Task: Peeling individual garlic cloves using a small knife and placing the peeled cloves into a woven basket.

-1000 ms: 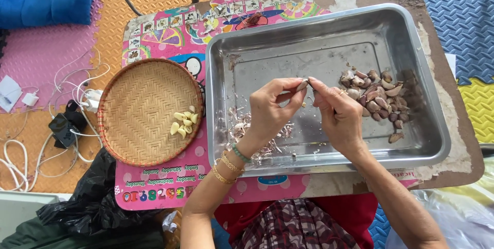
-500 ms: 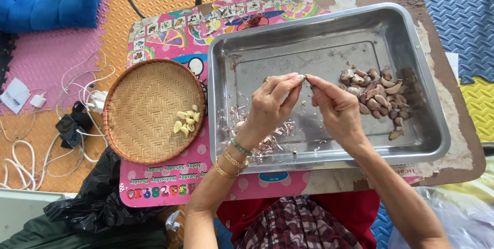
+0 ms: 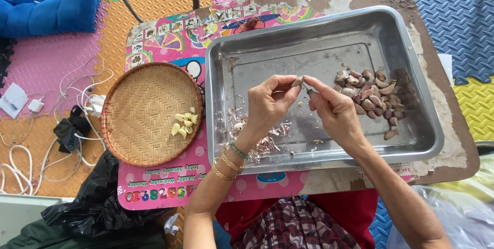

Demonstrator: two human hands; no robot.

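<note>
Head view. Both hands are working above the steel tray (image 3: 419,141), which is sitting on the bench (image 3: 453,125); all places below are relative to that tray.

The left hand (image 3: 267,106) is hovering over the tray's middle, its grip closing on a garlic clove (image 3: 297,81) between thumb and fingertips. The clove is sitting at the very tip of the grip, sticking out toward the right hand. Its long axis is running roughly from lower left to upper right in the picture, tilted up; which end is the pointed one is too small to tell.

The right hand (image 3: 335,110) is meeting it just right of the tray's middle, grip pinching shut on a small dark blade-like tool (image 3: 307,89), whose tip is touching the clove's lower right side. The tool's handle is hidden in the hand.

Unpeeled cloves (image 3: 373,97) are lying heaped in the tray's right half. Papery peelings (image 3: 262,138) are lying scattered in its lower left part, under the left wrist.

Left of the tray, just beside its wall, a round woven basket (image 3: 139,110) is holding a small cluster of peeled cloves (image 3: 183,123) near its right rim.
</note>
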